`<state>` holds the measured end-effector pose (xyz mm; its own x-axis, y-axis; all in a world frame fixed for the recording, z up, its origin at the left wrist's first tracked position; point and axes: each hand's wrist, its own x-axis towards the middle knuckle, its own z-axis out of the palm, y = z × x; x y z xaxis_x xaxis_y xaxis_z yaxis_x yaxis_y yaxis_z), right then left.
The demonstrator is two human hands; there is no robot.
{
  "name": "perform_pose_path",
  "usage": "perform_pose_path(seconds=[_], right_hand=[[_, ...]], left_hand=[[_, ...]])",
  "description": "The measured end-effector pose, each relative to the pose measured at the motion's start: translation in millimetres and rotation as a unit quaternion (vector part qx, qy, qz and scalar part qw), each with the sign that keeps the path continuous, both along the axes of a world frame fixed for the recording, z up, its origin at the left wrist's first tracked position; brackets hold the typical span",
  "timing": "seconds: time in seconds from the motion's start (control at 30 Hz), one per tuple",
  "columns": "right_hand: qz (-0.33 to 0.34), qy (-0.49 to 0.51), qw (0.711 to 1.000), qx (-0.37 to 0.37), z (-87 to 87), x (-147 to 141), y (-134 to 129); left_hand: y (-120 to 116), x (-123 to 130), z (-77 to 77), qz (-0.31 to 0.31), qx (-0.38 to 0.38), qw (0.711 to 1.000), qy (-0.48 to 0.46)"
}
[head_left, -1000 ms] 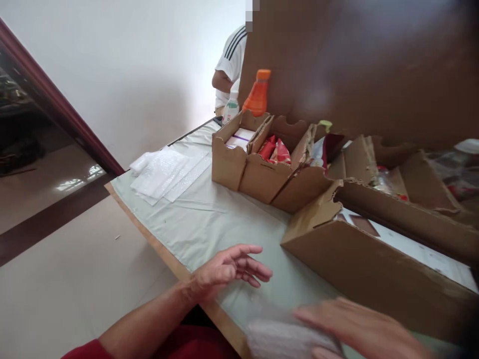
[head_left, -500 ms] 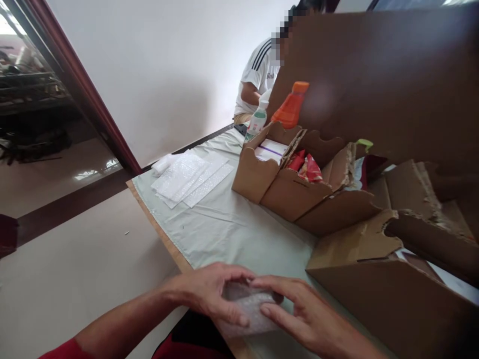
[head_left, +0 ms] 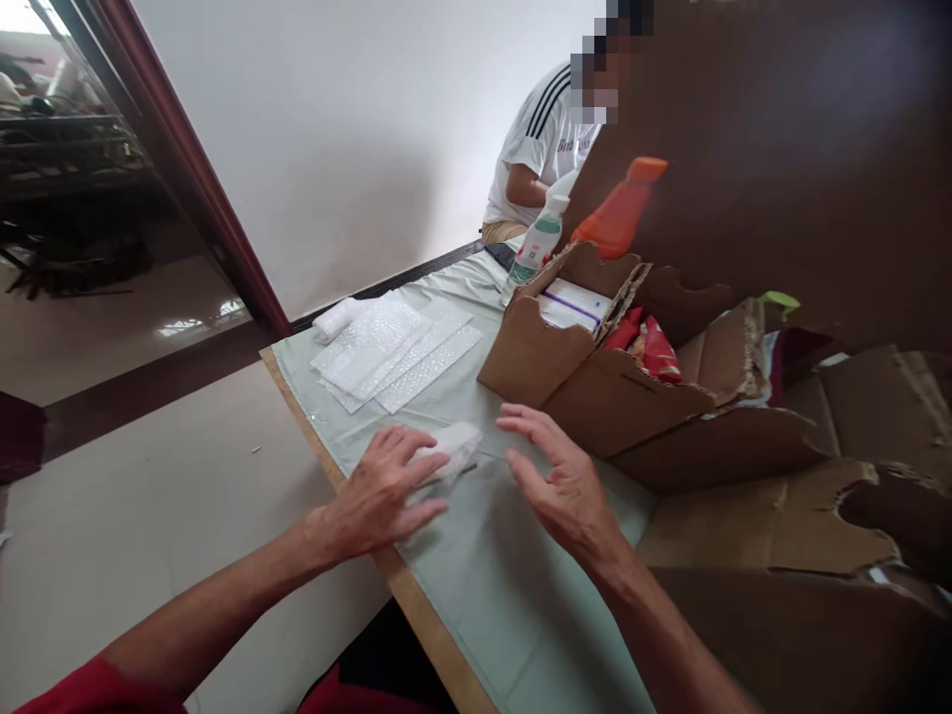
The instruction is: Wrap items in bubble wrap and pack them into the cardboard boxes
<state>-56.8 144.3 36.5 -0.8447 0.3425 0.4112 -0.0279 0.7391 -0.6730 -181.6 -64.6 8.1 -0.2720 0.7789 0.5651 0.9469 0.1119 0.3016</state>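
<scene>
A small bubble-wrapped packet (head_left: 455, 446) lies on the pale cloth of the table (head_left: 521, 605), slightly blurred. My left hand (head_left: 383, 486) is at its left side with the fingers spread; whether the fingertips touch it is hard to tell. To the right of the packet, my right hand (head_left: 561, 476) hovers apart from it, fingers apart and holding nothing. Beyond them, flat bubble-wrap sheets (head_left: 372, 342) overlap near the table's far left corner, with a rolled piece (head_left: 334, 319) at their edge.
Cardboard bins (head_left: 654, 412) line the right side, holding white boxes (head_left: 572, 302) and red packets (head_left: 654, 347). Behind them stand a clear bottle (head_left: 539, 238), an orange bottle (head_left: 617, 218) and a large brown panel (head_left: 780, 149). A person in a white shirt (head_left: 546, 129) sits at the far end.
Both hands have moved forward over the table and come apart. The bubble-wrapped piece that was between them near the table edge now lies farther forward on the cloth. The view has shifted slightly.
</scene>
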Motion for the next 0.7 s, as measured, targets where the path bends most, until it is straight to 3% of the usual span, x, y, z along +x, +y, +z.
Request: perform_pose_path(seconds=[0.07, 0.17, 0.27, 0.33, 0.4, 0.5, 0.7], right_hand=[[-0.012, -0.01, 1.0, -0.022, -8.3, -4, 3], [-0.009, -0.033, 0.998, -0.046, -12.0, -26, 0], [-0.016, -0.108, 0.994, 0.009, -8.8, -69, -6], [-0.019, -0.154, 0.986, 0.066, -5.2, -104, -7], [-0.013, -0.179, 0.978, 0.106, -2.9, -136, -6], [0.007, -0.213, 0.965, 0.156, -7.0, -172, -5], [0.052, -0.243, 0.932, 0.264, -33.7, -202, -13]], left_hand=[[-7, -11, -9.1, 0.003, 0.007, 0.999, -0.036], [-3, -48, -11.5, 0.111, 0.024, 0.993, -0.029], [18, -98, -7.7, 0.225, -0.075, 0.971, -0.029], [34, -126, -6.1, 0.27, -0.152, 0.949, -0.06], [44, -146, -6.7, 0.285, -0.186, 0.937, -0.083], [46, -162, -11.5, 0.284, -0.179, 0.936, -0.102], [31, -190, -24.1, 0.3, -0.108, 0.93, -0.181]])
